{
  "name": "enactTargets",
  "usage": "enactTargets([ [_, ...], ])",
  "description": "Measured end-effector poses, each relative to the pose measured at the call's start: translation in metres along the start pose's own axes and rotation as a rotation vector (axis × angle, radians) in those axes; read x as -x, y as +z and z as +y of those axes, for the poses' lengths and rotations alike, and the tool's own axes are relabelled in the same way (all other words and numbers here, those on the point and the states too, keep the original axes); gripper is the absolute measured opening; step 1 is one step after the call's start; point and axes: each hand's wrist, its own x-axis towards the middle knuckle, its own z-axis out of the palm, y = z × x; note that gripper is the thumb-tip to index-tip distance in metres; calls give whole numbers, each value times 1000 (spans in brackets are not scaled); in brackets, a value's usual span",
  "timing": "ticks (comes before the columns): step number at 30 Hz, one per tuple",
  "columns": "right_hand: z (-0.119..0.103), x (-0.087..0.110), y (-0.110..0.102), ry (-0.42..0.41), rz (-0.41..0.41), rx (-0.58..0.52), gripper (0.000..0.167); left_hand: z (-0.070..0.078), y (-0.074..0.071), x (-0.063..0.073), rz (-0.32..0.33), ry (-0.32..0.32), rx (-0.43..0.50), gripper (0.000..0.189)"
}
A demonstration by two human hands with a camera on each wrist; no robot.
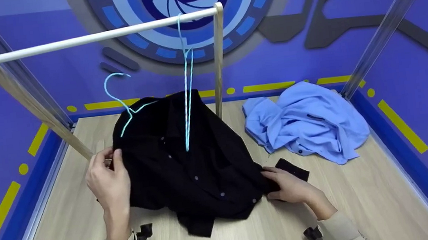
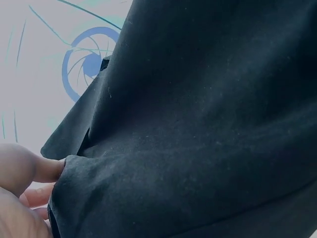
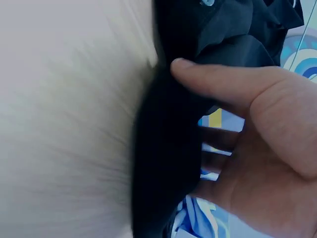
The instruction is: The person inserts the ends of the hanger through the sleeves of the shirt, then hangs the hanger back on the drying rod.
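Black shirt: one, spread at middle of tabletop, buttons facing up; light-blue hanger in neck, hook exposed. Left hand: thumb and fingers pinching shirt edge. Right hand: thumb and fingers curled round dark cloth, apparently sleeve, wrist view blurred. Second hanger: hung on white rail. Blue shirt: crumpled on tabletop, right of black shirt.
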Motion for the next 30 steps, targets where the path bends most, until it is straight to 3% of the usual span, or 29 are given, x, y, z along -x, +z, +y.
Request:
enactTargets([
  [6,-3,-2,3,-16,35,7,67,3,-6,-4,38,14,3,16],
  [14,-7,-4,4,-33,-31,68,65,10,-11,-8,57,22,0,15],
  [21,-18,-7,5,22,-77,112,71,13,-12,-11,54,39,6,14],
  [30,-25,-11,8,15,-48,199,71,17,-11,-10,53,50,17,14],
])
